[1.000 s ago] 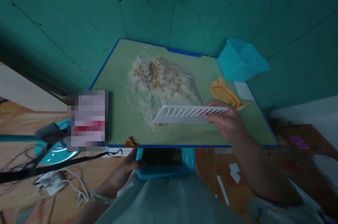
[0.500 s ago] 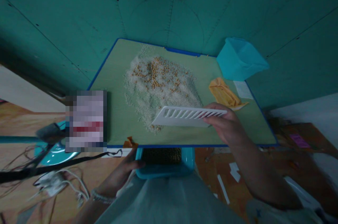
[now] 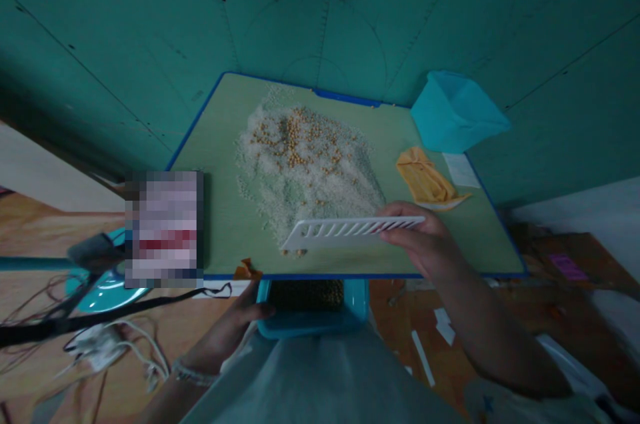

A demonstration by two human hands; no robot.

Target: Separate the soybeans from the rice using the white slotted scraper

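Observation:
My right hand (image 3: 420,236) is closed around the right end of a white slotted plastic plate (image 3: 333,241), held on edge near the front of the table. Just beyond it spreads a pile of white, rice-like grains (image 3: 345,197), with round yellow beans (image 3: 296,137) scattered over its top. A few beans lie by the plate's lower left corner. Below the table's front edge, my left hand (image 3: 250,312) grips the left side of a blue plastic container (image 3: 313,329). Small dark grains or beans (image 3: 307,295) fill its bottom; my left fingers are partly hidden.
The green tabletop (image 3: 225,211) has a blue rim. At the back right stands a blue open bag or box (image 3: 455,114), with a yellow cloth-like piece (image 3: 427,177) before it. A blurred-out box (image 3: 167,231) sits at the left edge. Cables (image 3: 145,351) lie on the floor.
My right hand has drawn the slotted plate toward the table's front edge and slightly left. A few beans now lie at its lower left corner. My left hand and the container have stayed put.

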